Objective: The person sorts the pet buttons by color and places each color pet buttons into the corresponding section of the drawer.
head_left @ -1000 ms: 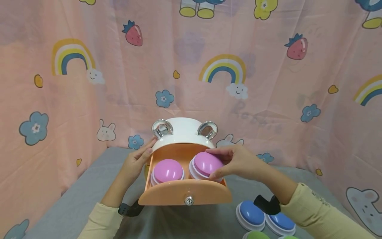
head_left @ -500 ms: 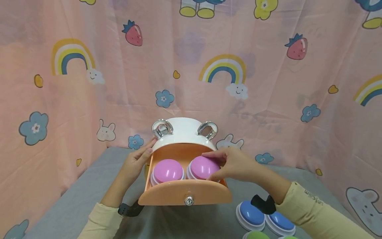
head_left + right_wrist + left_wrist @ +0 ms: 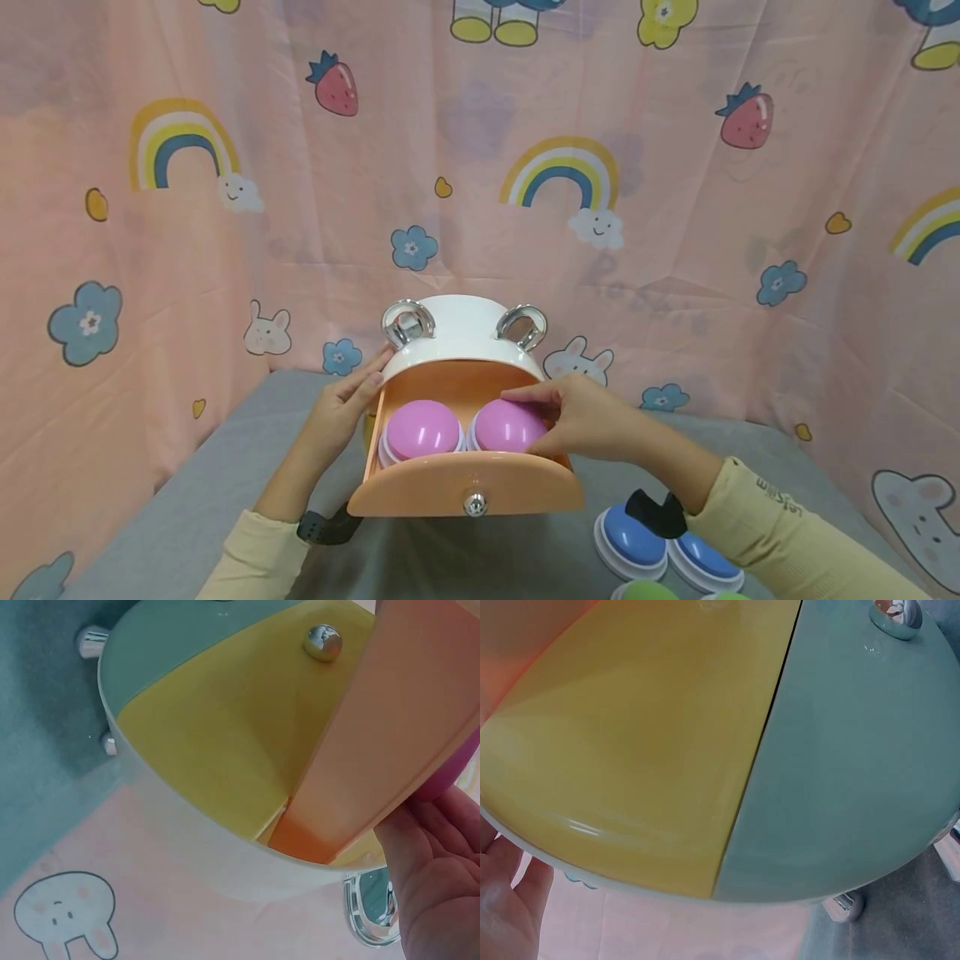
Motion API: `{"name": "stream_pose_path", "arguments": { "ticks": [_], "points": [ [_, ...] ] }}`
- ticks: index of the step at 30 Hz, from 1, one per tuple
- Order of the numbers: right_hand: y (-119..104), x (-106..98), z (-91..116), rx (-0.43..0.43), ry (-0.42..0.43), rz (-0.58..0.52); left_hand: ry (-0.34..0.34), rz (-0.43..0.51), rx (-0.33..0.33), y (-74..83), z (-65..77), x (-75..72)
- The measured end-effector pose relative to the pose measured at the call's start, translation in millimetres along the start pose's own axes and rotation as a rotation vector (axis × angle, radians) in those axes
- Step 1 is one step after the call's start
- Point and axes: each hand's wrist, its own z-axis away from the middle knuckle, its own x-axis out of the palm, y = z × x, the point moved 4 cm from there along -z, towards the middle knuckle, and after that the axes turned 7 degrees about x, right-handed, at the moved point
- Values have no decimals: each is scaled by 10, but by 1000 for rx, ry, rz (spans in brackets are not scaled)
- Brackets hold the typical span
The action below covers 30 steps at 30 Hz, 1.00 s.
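Note:
A white rounded drawer box (image 3: 465,325) with silver ear-like handles stands at the centre, its orange top drawer (image 3: 408,487) pulled out. Two round push-button buzzers with pink domes and white bases sit side by side in it. My right hand (image 3: 596,419) holds the right pink buzzer (image 3: 508,427) between thumb and fingers, with its lower part hidden behind the drawer front. Beside it is the left pink buzzer (image 3: 422,429). My left hand (image 3: 339,412) lies with extended fingers along the box's left side. Yellow (image 3: 637,750) and teal (image 3: 840,757) drawer fronts show in the left wrist view.
Two blue buzzers (image 3: 633,533) lie on the grey cloth (image 3: 225,467) at the front right, under my right forearm. Green buzzers (image 3: 643,590) are cut off at the bottom edge. A pink printed curtain (image 3: 300,208) hangs behind and at both sides.
My right hand has moved left and slightly down with the right pink buzzer, which went from tilted to lower in the drawer beside the other. My left hand has stayed put.

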Motion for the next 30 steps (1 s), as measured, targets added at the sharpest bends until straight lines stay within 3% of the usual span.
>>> {"name": "stream_pose_path", "arguments": {
  "ticks": [22, 25, 30],
  "points": [
    [-39, 27, 47, 8, -11, 16, 3, 5, 3, 23, 3, 0],
    [-38, 4, 89, 1, 25, -14, 4, 0, 1, 22, 4, -3],
    [-76, -104, 300, 3, 183, -158, -1, 10, -2, 16, -1, -4]
  ]
}}
